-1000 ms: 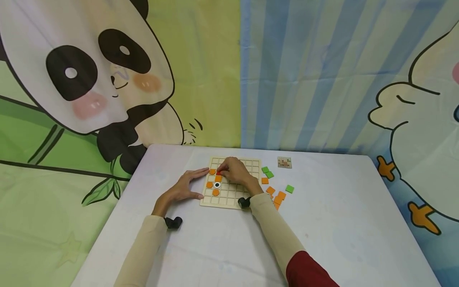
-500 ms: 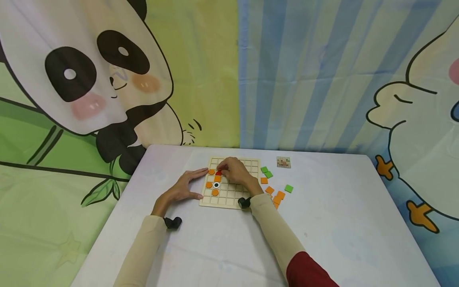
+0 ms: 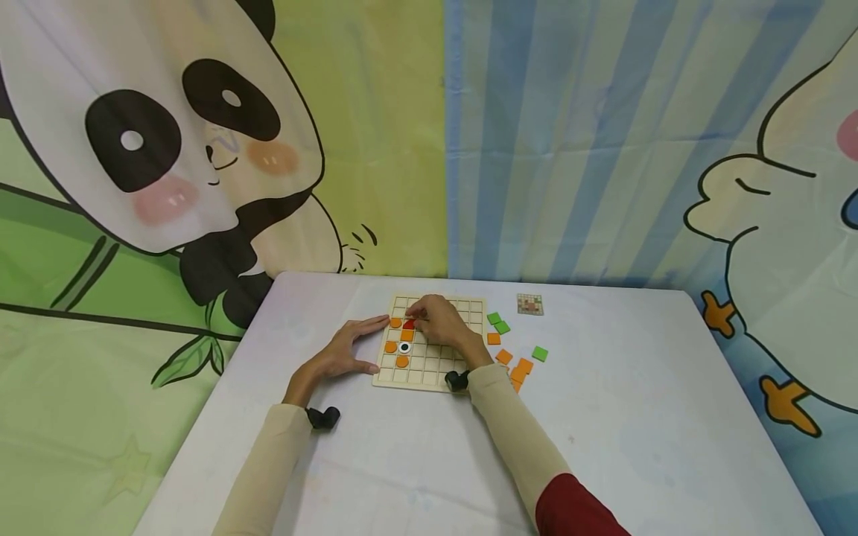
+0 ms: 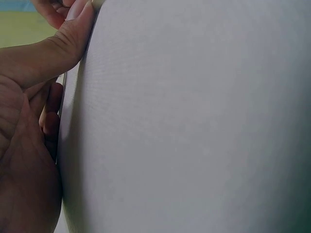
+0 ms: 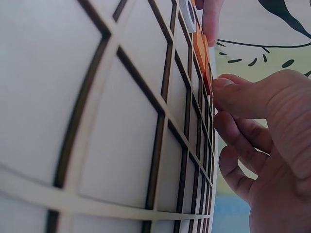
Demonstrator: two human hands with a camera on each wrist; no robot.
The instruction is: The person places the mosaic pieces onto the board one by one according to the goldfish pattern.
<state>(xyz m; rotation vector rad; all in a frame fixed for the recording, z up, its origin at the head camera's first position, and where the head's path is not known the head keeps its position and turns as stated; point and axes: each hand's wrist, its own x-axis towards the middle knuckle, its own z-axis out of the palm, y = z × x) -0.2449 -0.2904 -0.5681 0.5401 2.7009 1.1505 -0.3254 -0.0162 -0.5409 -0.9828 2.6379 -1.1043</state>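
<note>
A pale gridded board (image 3: 429,376) lies on the white table. Along its left edge rests my left hand (image 3: 343,350), fingers stretched toward the upper side and thumb at the lower corner; in the left wrist view the thumb (image 4: 53,56) reaches the edge. My right hand (image 3: 442,320) bends over the board, fingertips pinching a small red piece (image 3: 409,324) in a cell of the second column. Below it sit an orange square tile (image 3: 407,336) and a white disc with a black centre (image 3: 405,348). Orange round pieces (image 3: 402,361) lie beside and below them.
Several orange tiles (image 3: 526,365) and green tiles (image 3: 540,353) lie loose right of the board. A small patterned card (image 3: 530,304) is near the back edge. Cartoon-printed curtains (image 3: 375,149) hang behind the table.
The right fingers have shifted slightly, so more of the red piece shows. My left hand keeps its place at the board's edge.
</note>
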